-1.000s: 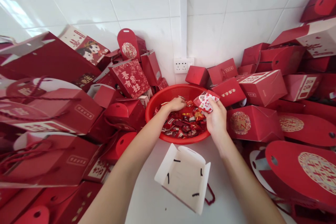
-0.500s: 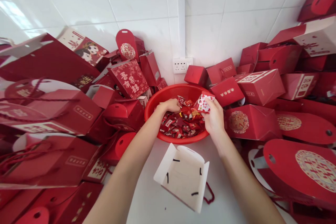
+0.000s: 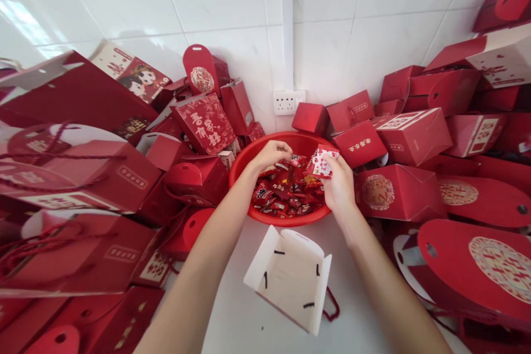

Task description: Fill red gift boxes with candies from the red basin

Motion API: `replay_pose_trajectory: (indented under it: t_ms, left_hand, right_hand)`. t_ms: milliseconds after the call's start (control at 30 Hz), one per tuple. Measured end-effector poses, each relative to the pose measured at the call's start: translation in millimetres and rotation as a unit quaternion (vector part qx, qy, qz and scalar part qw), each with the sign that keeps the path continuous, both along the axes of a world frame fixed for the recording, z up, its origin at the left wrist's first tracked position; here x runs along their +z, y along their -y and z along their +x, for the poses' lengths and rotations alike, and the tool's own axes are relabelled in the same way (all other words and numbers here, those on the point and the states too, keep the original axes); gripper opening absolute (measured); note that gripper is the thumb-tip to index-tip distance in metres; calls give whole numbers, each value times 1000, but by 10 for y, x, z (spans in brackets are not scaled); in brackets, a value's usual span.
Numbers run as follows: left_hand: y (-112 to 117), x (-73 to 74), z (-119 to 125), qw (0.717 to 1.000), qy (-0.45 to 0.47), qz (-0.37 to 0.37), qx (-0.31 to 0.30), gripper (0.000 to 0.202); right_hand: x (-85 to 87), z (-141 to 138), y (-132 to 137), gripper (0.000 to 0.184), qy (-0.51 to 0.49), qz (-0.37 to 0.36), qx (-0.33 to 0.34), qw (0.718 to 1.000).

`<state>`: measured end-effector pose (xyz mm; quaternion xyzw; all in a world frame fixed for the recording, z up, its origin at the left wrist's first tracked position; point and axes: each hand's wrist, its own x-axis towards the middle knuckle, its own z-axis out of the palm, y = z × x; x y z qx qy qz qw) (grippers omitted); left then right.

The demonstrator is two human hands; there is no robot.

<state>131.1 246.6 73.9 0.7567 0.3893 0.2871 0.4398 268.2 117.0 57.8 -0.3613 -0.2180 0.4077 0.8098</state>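
Note:
A red plastic basket (image 3: pixel 265 149) full of wrapped sweets (image 3: pixel 290 193) stands against the white tiled wall. My left hand (image 3: pixel 271 154) hovers over its left side, fingers curled round something I cannot make out. On the basket's right side, my right hand (image 3: pixel 338 182) is closed on a red-and-white packet (image 3: pixel 323 161). An open box (image 3: pixel 290 276), white inside with a red cord, lies on the white surface in front of the basket, between my forearms.
Red gift boxes and bags are heaped on both sides: a tall pile at the left (image 3: pixel 83 177) and stacked boxes at the right (image 3: pixel 415 138). A wall socket (image 3: pixel 288 102) sits behind the basket. Round red lids (image 3: pixel 477 265) lie at the near right.
My left hand has lifted a little from the sweets and moved toward the back of the basket. My right hand stays over the basket with the packet.

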Motion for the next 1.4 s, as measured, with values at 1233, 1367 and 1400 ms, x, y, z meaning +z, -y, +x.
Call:
replay_pose_trajectory:
  t_ms: [1233, 1367, 1400]
  left_hand:
    - [69, -139, 58, 922, -321, -2, -219, 14]
    - [50, -116, 42, 939, -291, 32, -182, 28]
    - [51, -112, 42, 943, -283, 45, -167, 31]
  right_hand:
    - [14, 3, -6, 16, 8, -5, -2, 1000]
    - [8, -1, -8, 16, 1, -5, -1, 1000]
    - [5, -1, -9, 16, 4, -3, 0, 1000]
